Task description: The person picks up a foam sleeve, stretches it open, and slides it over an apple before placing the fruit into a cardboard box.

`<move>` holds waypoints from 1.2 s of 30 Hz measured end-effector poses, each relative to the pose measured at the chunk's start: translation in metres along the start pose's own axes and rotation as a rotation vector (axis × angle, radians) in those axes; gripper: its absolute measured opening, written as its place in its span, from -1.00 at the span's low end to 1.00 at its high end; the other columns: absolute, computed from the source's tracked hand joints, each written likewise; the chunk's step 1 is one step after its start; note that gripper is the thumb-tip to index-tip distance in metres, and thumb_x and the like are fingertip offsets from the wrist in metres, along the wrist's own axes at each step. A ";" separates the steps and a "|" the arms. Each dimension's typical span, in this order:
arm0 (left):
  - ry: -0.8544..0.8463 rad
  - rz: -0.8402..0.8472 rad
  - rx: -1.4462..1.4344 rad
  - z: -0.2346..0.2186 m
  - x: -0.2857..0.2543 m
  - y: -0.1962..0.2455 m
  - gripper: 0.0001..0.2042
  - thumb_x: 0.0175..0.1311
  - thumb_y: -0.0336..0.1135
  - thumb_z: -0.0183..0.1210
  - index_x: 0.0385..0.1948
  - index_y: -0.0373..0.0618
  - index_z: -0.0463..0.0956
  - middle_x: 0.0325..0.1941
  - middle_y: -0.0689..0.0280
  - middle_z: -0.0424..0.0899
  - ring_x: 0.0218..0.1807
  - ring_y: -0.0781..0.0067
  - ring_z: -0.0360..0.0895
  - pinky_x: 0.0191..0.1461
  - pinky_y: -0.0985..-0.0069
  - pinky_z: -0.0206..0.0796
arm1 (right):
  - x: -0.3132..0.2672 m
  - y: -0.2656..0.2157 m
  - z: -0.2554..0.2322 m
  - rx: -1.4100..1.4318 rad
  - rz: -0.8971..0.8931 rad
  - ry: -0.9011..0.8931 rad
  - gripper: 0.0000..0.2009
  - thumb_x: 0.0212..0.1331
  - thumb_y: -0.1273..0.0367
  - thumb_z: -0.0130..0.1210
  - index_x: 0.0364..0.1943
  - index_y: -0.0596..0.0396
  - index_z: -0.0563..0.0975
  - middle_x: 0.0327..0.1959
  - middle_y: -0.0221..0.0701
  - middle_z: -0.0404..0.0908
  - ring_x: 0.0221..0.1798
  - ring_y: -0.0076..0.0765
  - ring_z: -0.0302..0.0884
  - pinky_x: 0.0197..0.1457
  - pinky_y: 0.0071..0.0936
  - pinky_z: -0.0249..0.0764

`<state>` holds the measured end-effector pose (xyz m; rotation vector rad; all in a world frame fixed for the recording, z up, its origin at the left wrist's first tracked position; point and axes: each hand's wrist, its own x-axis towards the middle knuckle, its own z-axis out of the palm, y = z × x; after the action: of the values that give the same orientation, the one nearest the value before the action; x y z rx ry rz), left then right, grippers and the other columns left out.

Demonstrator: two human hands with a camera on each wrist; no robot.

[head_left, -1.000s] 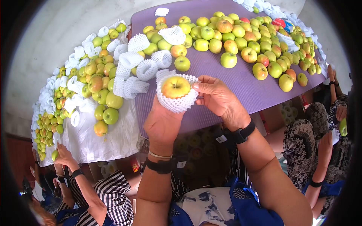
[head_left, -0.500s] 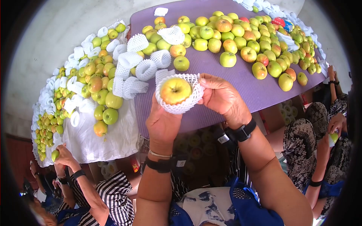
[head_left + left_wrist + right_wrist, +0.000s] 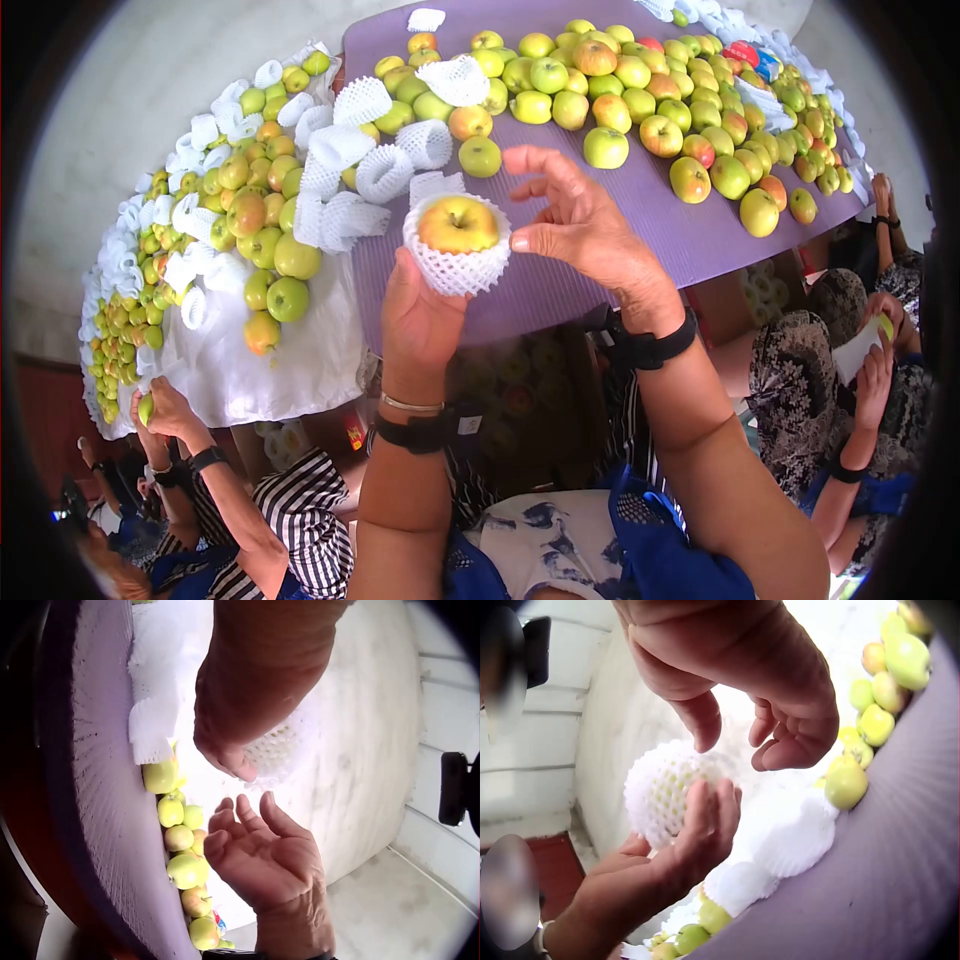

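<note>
A yellow-green apple (image 3: 458,224) sits in a white foam net (image 3: 455,268), its stem side uncovered at the top. My left hand (image 3: 422,318) holds it from below, fingers curled round the net, as the right wrist view also shows at the left hand (image 3: 664,874). Just right of the net is my right hand (image 3: 590,235), fingers loosely bent and spread, the thumb tip close to the net's edge. In the left wrist view the right hand (image 3: 270,862) has nothing in its palm. Whether its thumb touches the net, I cannot tell.
On the purple mat (image 3: 570,260) lie many loose apples (image 3: 606,147) and several empty foam nets (image 3: 385,173). More apples and nets cover a white sheet (image 3: 300,375) at the left. Other people's hands work at both sides, one hand (image 3: 172,408) holding fruit.
My right hand has let go of the net's edge and moved slightly right, its fingers spreading. The left hand has shifted a little left with the apple, and the net's rim sits closer round it.
</note>
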<state>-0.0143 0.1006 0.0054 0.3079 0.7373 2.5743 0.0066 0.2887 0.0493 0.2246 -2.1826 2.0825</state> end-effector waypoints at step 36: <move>-0.246 -0.159 0.255 -0.037 -0.021 0.049 -0.38 0.35 0.07 -0.31 0.16 -0.41 0.12 0.11 -0.11 0.35 0.19 -0.05 0.30 0.14 0.17 0.25 | -0.140 -0.019 0.062 0.160 0.828 -0.147 -0.36 -0.25 0.47 0.24 0.09 0.06 0.31 -0.17 -0.33 0.51 -0.13 -0.40 0.49 -0.13 -0.49 0.48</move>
<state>-0.0249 0.0373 -0.0006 0.6086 0.9555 2.2432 0.1493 0.2301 0.0392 -0.6503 -2.4567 2.7024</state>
